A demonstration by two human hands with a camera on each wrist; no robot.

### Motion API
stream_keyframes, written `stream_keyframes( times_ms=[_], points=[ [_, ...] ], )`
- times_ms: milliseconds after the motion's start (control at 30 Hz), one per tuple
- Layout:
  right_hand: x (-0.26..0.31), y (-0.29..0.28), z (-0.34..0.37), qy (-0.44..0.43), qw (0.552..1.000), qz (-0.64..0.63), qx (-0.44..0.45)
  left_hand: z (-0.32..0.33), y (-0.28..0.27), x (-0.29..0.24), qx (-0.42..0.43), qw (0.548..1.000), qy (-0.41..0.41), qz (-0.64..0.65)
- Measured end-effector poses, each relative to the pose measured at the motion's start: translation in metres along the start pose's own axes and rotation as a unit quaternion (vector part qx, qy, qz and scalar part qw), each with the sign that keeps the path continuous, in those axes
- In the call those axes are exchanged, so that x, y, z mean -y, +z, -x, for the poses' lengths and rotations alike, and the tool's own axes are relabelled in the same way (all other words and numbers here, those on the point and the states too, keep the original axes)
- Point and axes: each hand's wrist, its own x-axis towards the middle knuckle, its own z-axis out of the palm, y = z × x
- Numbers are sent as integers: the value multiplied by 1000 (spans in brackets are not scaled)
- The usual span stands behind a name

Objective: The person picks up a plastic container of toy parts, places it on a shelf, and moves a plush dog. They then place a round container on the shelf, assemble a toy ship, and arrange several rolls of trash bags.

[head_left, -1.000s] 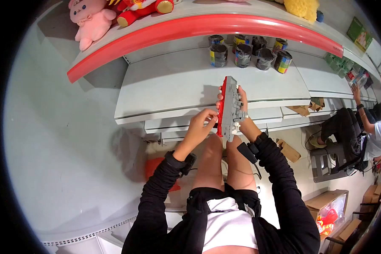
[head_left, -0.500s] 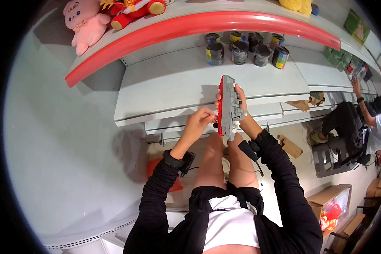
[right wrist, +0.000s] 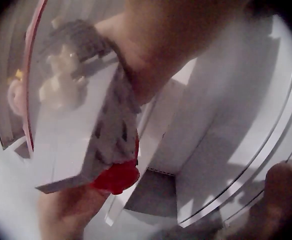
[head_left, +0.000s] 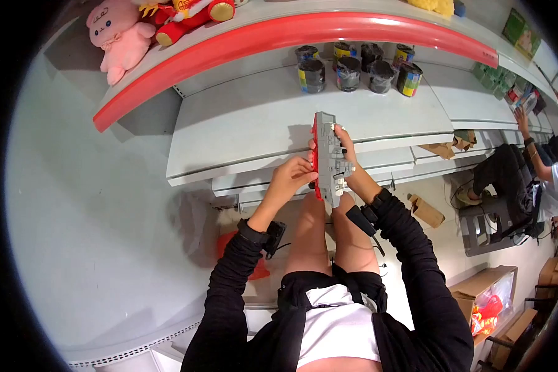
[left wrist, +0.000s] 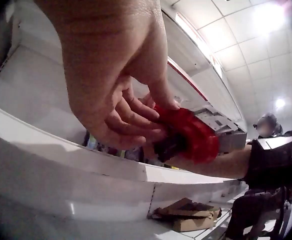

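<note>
The toy (head_left: pixel 326 155) is held before the shelf (head_left: pixel 242 124), long axis pointing away from the body: the right hand (head_left: pixel 348 149) wraps its grip round it, the left hand (head_left: pixel 289 178) pinches its red side.

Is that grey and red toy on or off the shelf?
Off: the right hand holds the toy clear of the shelf, and the left hand touches it too.

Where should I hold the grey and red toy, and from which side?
I'd take the toy by its red side, on the near half, coming from the person's left. Small raised parts crowd the opposite side and would likely get in the way, and the right hand grips the far half.
</note>
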Motion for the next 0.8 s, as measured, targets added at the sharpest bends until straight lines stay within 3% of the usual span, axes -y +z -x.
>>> stream_keyframes(
  times_ms=[233,333,433,533,800],
  points=[
    [-2,3,2,-9,1000,1,-19,-7,-10,18,-9,999,11,35],
    [-5,-1,1,-7,997,11,-74,3,-3,2,-39,997,55,-23],
    [-4,7,1,-44,992,22,-117,9,9,-12,-98,937,225,-250],
    [-3,7,0,-38,984,52,-167,14,11,-21,-95,874,323,-350],
    [-7,9,-1,-41,973,87,-209,14,10,-16,-59,843,373,-382]
  ],
)
